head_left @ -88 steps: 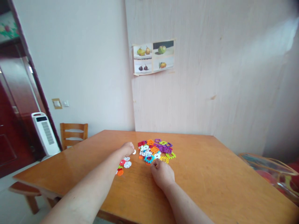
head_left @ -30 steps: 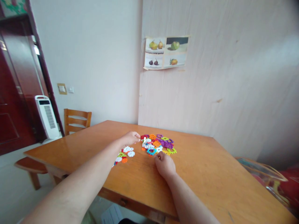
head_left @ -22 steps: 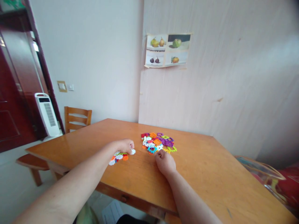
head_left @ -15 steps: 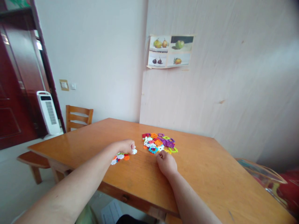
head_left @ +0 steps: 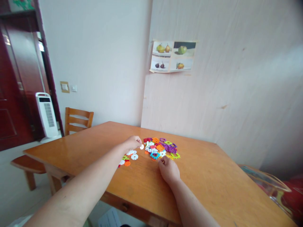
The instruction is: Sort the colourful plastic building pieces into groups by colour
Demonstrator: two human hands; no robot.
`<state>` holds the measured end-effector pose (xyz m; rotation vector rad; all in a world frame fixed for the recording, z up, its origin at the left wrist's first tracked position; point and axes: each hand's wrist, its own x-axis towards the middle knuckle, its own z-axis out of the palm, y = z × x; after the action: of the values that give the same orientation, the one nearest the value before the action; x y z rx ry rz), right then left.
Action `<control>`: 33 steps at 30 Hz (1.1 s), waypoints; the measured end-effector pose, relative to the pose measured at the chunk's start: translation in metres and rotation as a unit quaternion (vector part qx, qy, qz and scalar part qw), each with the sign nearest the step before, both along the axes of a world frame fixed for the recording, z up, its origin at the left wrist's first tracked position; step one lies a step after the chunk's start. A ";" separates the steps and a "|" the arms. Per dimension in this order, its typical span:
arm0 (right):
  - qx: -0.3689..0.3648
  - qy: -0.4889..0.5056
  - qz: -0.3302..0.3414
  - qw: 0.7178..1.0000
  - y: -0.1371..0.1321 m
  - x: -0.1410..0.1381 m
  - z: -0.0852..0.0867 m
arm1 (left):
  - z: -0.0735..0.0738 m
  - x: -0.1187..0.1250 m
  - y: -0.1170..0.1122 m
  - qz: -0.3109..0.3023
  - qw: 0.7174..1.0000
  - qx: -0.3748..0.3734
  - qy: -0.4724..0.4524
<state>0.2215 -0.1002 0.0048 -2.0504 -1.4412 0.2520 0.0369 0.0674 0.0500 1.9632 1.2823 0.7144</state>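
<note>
Plainly, the left hand [head_left: 133, 142] pinches one white disc [head_left: 142, 147], its face towards the camera; the right hand [head_left: 169, 170], curled closed (any contents hidden), adjoins the larger pile [head_left: 160, 148] of two.

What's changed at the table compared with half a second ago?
The left hand has moved forward and rightward from the smaller group of pieces toward the larger pile. A white disc now shows at its fingers; whether it is gripped is unclear. The right hand stays curled at the pile's near edge.
</note>
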 end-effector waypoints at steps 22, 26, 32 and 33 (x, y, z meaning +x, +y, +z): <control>-0.004 -0.027 0.014 1.000 0.001 0.005 -0.004 | -0.042 -0.117 0.003 0.050 0.991 0.124 -0.010; -0.022 -0.050 0.018 0.998 -0.002 0.002 -0.003 | -0.046 -0.117 0.008 0.067 0.990 0.124 -0.005; -0.052 -0.129 0.024 0.990 0.000 -0.006 -0.003 | -0.048 -0.109 0.013 0.036 0.991 0.129 0.023; -0.052 -0.141 0.034 0.988 0.002 -0.009 -0.001 | -0.048 -0.107 0.015 0.029 0.991 0.127 0.024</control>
<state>0.2129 -0.0980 0.0036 -2.1916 -1.7011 0.0680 -0.0704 0.0819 0.0024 2.1626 1.3365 0.9026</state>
